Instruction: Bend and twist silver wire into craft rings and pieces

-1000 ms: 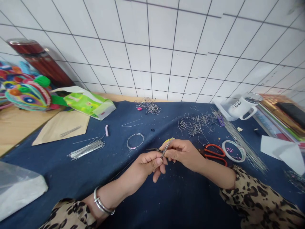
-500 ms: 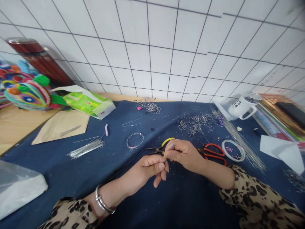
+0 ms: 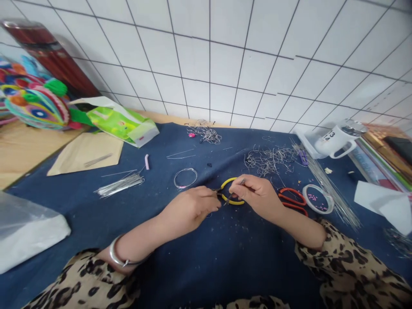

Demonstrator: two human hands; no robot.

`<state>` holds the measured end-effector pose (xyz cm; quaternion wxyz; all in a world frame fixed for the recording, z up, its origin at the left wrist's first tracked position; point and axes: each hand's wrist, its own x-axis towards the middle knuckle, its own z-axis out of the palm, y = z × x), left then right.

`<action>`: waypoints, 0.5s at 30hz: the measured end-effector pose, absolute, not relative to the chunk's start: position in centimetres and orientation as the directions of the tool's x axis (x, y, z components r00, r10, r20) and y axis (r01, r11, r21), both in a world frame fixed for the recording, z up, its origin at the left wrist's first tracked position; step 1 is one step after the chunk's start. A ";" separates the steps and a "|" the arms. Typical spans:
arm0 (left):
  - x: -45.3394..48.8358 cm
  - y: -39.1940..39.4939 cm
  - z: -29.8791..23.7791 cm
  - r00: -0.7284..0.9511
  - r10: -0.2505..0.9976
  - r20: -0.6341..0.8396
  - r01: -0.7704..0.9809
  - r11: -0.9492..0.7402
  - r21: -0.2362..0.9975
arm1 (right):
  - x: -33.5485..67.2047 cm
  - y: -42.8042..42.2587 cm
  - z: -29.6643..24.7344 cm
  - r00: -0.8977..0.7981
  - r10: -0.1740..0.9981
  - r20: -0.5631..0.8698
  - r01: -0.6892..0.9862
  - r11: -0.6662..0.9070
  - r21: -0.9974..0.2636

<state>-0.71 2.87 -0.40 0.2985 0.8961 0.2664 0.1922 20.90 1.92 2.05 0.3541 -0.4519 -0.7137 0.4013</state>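
In the head view my left hand [image 3: 193, 208] is closed, palm down, its fingertips at the dark jaws of the yellow-handled pliers [image 3: 227, 182]. Whatever those fingers pinch is hidden or too small to name. My right hand [image 3: 259, 195] grips a slim grey metal tool [image 3: 227, 201], whose narrow end points down over the pliers' handles. A ring of thin wire [image 3: 175, 182] with a few pink specks lies beyond my left hand. Just right of my right hand are red-handled scissors [image 3: 294, 195], partly covered by it.
A dish of pink beads [image 3: 331, 201] and long straight wires [image 3: 346, 208] lie at right, near a white mug [image 3: 331, 141]. Wire tangles [image 3: 268, 159] lie farther back. At left are a wire bundle [image 3: 120, 184], a brown envelope [image 3: 85, 150] and a plastic bag [image 3: 32, 240].
My left hand has turned palm down and come to the pliers' jaws, apart from the right fingertips. My right hand keeps the metal tool and now holds it over the pliers' handles.
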 end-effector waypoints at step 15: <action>-3.0 2.8 1.3 0.897 0.437 0.061 0.377 -0.831 0.409 | 20.1 1.2 1.1 -0.424 0.903 0.068 0.561 0.321 -0.763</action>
